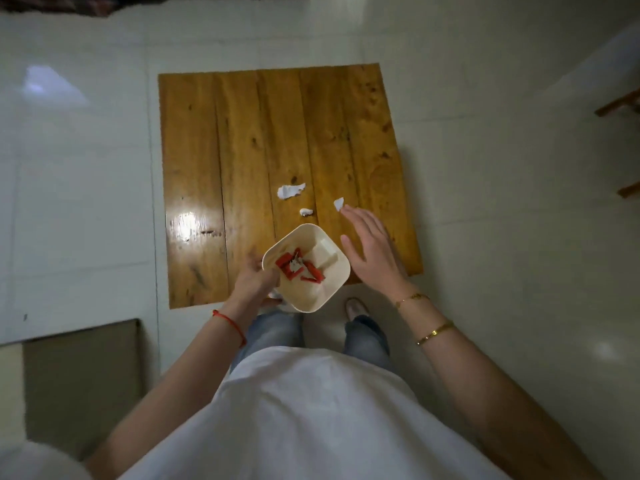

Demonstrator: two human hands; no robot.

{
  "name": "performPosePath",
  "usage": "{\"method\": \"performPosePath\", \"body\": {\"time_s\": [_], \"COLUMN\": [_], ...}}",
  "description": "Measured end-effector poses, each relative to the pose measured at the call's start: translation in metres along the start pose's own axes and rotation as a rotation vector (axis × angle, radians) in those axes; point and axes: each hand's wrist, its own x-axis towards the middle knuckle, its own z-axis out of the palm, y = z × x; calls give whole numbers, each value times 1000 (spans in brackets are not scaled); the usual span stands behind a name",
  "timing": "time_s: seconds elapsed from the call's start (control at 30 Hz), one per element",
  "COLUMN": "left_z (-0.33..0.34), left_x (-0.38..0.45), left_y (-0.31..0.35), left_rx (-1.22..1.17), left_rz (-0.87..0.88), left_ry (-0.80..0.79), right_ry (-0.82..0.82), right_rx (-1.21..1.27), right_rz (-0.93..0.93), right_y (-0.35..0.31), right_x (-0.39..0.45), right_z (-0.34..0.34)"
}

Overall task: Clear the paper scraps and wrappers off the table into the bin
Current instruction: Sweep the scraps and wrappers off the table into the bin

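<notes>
The person stood at the near edge of a low wooden plank table (242,140) on a pale tiled floor (485,133). The left hand (254,280) gripped the left rim of a cream square bin (332,271), fingers curled round it, and held it over the table's near edge. Inside the bin lay red wrappers (299,268) and a white folded piece of paper (325,254). The right hand (369,245) hovered over the table with fingers straight and spread, holding nothing, its fingertips just beside a small white paper scrap (338,203); whether they touched it could not be told. Two more white scraps lay on the tabletop: a larger torn one (290,191) farther out, and a tiny crumpled one (305,212) just beyond the bin's far corner. A red string bracelet (228,321) circled the left wrist, and gold bangles (434,332) the right forearm
</notes>
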Motion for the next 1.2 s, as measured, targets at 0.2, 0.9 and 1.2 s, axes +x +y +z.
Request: {"method": "performPosePath", "body": {"time_s": [0.2,0.9,1.2], "left_z": [55,132,153], "left_x": [-22,14,79], "left_y": [-30,-156,-196], "left_rx": [-313,-614,-685], "left_rz": [-74,-312,-343], "left_ry": [167,428,451], "right_ry": [-211,-484,-502], "right_rx": [-22,-236,-274], "right_rz": [-202,-393,-424], "right_y": [40,89,116], "right_x": [18,89,147], "right_z": [-20,88,152]}}
